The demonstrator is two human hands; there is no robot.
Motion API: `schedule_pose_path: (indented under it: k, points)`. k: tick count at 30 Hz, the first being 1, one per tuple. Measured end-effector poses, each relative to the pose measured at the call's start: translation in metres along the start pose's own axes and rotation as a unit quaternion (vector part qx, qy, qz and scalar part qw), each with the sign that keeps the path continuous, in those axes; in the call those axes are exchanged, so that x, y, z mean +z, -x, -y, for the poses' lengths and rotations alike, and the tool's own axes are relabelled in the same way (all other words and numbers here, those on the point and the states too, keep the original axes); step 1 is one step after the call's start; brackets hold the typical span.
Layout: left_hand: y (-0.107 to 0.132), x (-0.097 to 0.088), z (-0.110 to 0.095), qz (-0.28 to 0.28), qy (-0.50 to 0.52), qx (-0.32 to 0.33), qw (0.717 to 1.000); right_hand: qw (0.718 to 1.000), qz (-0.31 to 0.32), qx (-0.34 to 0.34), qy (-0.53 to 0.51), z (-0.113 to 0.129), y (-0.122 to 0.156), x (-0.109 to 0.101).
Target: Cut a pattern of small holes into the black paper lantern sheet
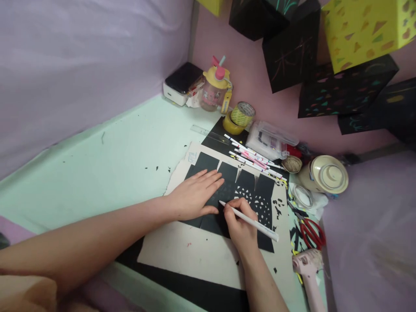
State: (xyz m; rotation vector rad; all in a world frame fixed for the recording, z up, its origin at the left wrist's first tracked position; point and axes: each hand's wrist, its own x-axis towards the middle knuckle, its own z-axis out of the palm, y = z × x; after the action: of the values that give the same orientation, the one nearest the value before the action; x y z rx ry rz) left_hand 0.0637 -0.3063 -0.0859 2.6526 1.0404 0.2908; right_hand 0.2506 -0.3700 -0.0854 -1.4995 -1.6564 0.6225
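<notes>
A sheet of black paper (256,190) with flaps along its far edge lies on a beige cardboard mat (198,251). Part of it carries a pattern of small white cut-out shapes (256,201). My left hand (195,195) lies flat on the black sheet, fingers stretched out, pressing it down. My right hand (240,225) is closed round a slim white pen-like tool (250,222), its tip touching the black paper just left of the pattern. Small black paper scraps are scattered on the mat.
Several white and pink pens (253,159) lie beyond the sheet. Yellow tape rolls (238,117), a clear plastic box (269,139), a drinking bottle (214,89), twine (291,164), a cream lidded jar (325,174), red scissors (312,232) and a glue gun (308,268) crowd the right. Decorated boxes (360,30) hang above.
</notes>
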Motion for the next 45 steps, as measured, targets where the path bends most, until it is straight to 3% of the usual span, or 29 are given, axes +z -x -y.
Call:
schedule_pose_path:
  k: [18, 34, 45]
  points:
    - [-0.0002, -0.0022, -0.0005, 0.001, 0.006, 0.0, 1.0, 0.999, 0.035, 0.006, 0.008, -0.0018, -0.0003, -0.0005]
    - [0.0004, 0.0009, 0.0013, -0.013, 0.012, 0.004, 1.0, 1.0, -0.003, 0.015, 0.004, -0.0011, 0.001, -0.0003]
    - [0.0006, 0.0005, 0.001, -0.012, 0.004, 0.004, 1.0, 1.0, 0.011, 0.013, 0.004, -0.0001, 0.0013, 0.0002]
